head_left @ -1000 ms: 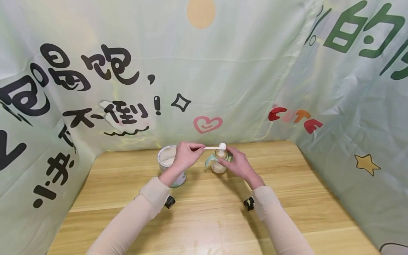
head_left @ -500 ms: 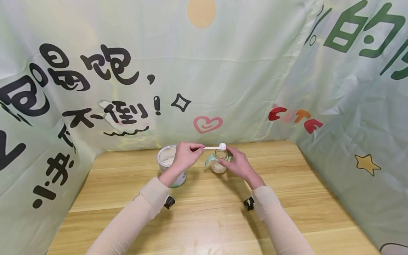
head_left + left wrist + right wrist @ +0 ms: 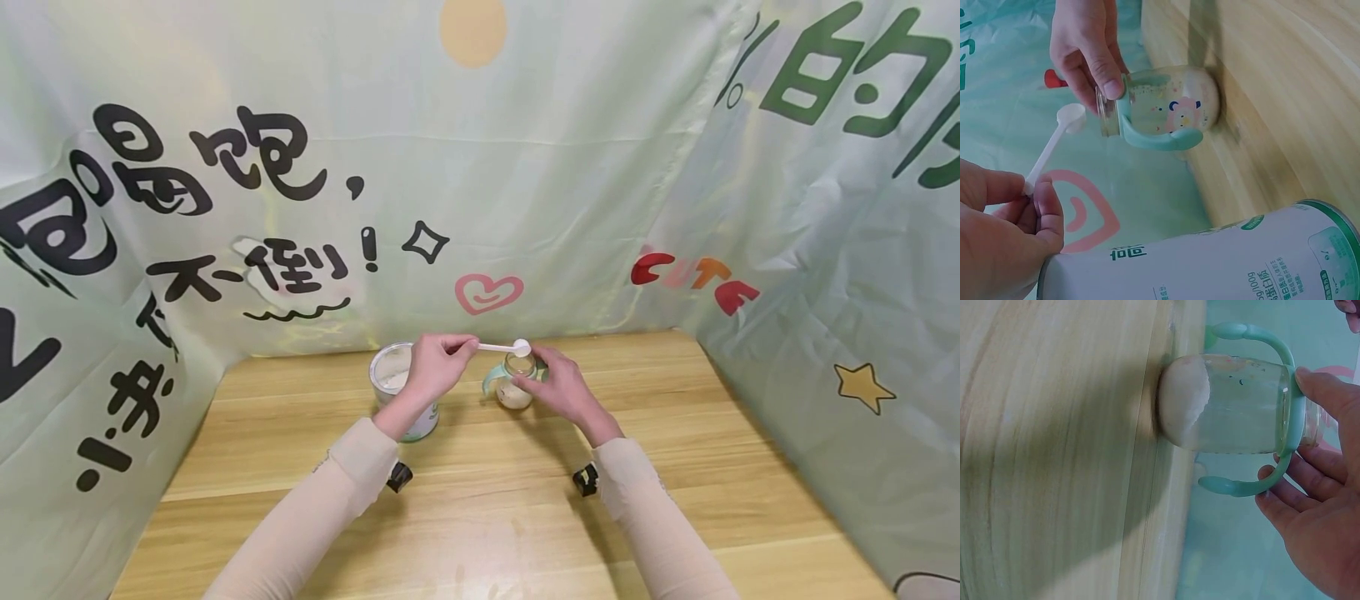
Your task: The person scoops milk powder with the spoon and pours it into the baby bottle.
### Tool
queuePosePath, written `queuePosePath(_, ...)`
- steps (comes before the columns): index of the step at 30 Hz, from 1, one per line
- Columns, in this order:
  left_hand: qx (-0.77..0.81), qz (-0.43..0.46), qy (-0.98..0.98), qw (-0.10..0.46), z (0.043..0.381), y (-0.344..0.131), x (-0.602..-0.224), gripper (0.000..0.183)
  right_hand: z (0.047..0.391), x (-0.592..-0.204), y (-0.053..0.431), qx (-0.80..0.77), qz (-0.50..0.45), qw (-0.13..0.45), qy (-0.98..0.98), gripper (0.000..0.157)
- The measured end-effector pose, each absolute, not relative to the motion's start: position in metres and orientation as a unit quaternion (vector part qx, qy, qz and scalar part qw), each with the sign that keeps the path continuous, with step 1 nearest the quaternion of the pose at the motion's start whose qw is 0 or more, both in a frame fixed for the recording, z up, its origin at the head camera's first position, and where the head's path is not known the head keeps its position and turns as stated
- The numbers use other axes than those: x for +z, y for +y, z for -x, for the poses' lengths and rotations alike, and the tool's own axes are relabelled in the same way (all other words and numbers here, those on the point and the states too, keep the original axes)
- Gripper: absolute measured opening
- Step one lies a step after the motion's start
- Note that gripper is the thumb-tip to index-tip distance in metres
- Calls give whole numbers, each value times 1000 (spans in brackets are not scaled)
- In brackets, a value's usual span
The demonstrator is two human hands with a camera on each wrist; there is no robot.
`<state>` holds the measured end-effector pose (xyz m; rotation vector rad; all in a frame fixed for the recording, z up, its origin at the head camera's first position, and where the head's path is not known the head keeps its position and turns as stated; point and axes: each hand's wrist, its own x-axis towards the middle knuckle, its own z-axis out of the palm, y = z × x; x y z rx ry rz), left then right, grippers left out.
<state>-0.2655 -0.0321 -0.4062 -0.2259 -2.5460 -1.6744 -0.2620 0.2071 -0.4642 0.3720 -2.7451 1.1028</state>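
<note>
My left hand (image 3: 438, 367) pinches the thin handle end of a white measuring scoop (image 3: 1071, 117) between thumb and fingers. The scoop's bowl hangs just above the open mouth of a clear baby bottle (image 3: 514, 396). Green handles (image 3: 1250, 487) curve down both sides of this bottle, which stands upright on the table. Pale powder (image 3: 1184, 400) fills its lower part. With thumb and fingers around the collar, my right hand (image 3: 562, 385) holds the bottle. An open milk powder can (image 3: 422, 423) stands left of the bottle, partly covered by my left hand and forearm.
The wooden table (image 3: 487, 517) is ringed by a printed pale-green cloth backdrop (image 3: 570, 208) at the back and sides. Black wrist devices (image 3: 400, 477) sit under both sleeves. Powder shows inside the can's rim (image 3: 381, 384).
A second ago powder was dropping from the scoop into the bottle's mouth; that stream is gone. The scoop has since dipped and shifted slightly left. My right hand and the bottle stay put.
</note>
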Motion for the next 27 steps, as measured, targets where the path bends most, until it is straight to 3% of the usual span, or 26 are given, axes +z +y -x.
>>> queuePosePath(9,-531,107,-839,51,266,-33,-409,14,261,-463,207,368,-117,71,-920,66)
queuePosePath(27,-479,162,-861,63,265,-35,-411,13,262,-463,207,365,-119,72,-921,58)
